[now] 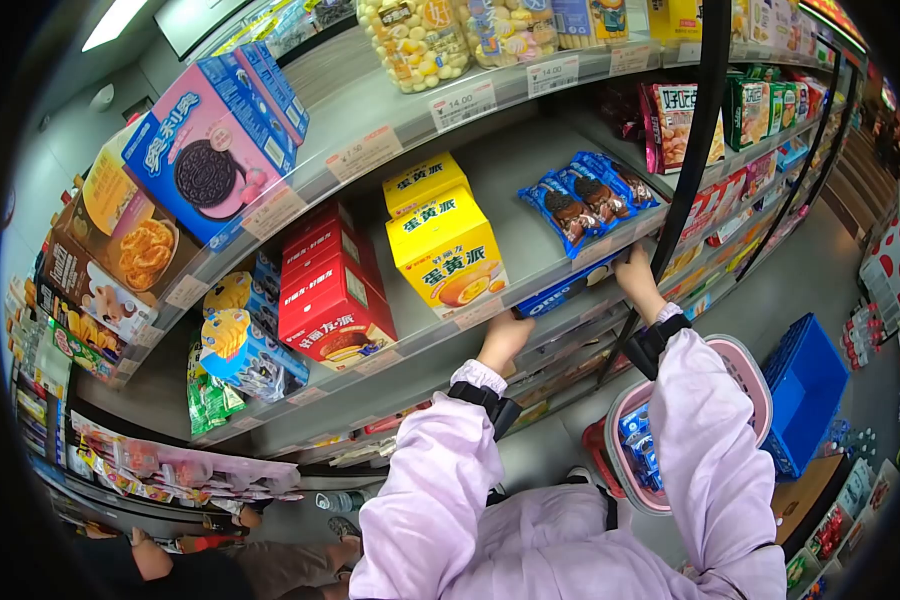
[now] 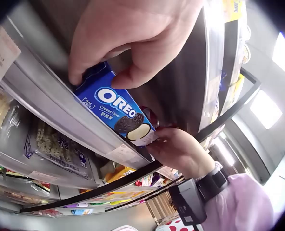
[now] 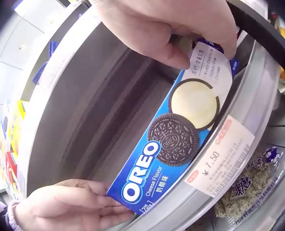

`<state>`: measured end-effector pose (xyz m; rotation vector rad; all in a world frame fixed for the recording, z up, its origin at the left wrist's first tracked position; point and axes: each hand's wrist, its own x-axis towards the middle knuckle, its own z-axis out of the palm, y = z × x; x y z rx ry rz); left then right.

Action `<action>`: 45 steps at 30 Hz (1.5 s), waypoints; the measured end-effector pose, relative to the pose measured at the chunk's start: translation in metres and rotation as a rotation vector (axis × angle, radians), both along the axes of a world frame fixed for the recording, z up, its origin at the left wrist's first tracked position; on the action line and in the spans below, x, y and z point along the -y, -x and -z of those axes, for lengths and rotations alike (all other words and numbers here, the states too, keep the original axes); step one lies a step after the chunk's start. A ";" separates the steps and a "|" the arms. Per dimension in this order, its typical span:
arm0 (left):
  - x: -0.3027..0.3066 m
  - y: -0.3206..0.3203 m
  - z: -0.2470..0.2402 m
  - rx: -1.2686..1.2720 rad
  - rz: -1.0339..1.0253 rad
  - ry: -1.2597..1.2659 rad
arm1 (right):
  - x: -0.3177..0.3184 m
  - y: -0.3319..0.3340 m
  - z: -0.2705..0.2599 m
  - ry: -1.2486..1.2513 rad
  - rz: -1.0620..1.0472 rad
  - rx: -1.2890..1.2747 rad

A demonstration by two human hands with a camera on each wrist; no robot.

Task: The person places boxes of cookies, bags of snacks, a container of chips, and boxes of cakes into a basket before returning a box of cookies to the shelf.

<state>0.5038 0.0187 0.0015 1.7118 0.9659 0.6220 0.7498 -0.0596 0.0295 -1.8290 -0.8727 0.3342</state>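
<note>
A long blue Oreo box (image 1: 560,295) lies along the front of a shelf, beneath the tier with the yellow boxes. "Cheese Flavor" and cookie pictures show on its face (image 3: 173,130). My left hand (image 1: 505,340) holds one end, thumb and fingers around the corner in the left wrist view. At the opposite end my right hand (image 1: 638,280) pinches the box between thumb and finger. A price label (image 3: 220,156) reading 7.50 sits on the shelf edge right in front of the box.
Above stand yellow boxes (image 1: 450,250), red boxes (image 1: 335,300) and blue cookie packs (image 1: 580,200). A black shelf post (image 1: 705,110) rises near my right hand. On the floor are a pink basket (image 1: 755,375) with blue packs and a blue crate (image 1: 805,400). Someone's legs show at lower left.
</note>
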 end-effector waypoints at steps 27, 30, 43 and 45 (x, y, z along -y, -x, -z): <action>0.164 0.034 -0.040 -0.180 0.746 0.053 | 0.346 -0.042 0.182 0.937 -0.346 0.076; 0.170 0.029 -0.029 -0.215 0.758 0.130 | 0.345 -0.016 0.213 1.052 -0.447 0.493; 0.175 0.040 -0.023 -0.316 0.685 0.177 | 0.314 -0.019 0.227 1.021 -0.761 0.710; 0.177 0.037 -0.027 -0.330 0.707 0.176 | 0.300 -0.025 0.181 1.073 -0.794 0.525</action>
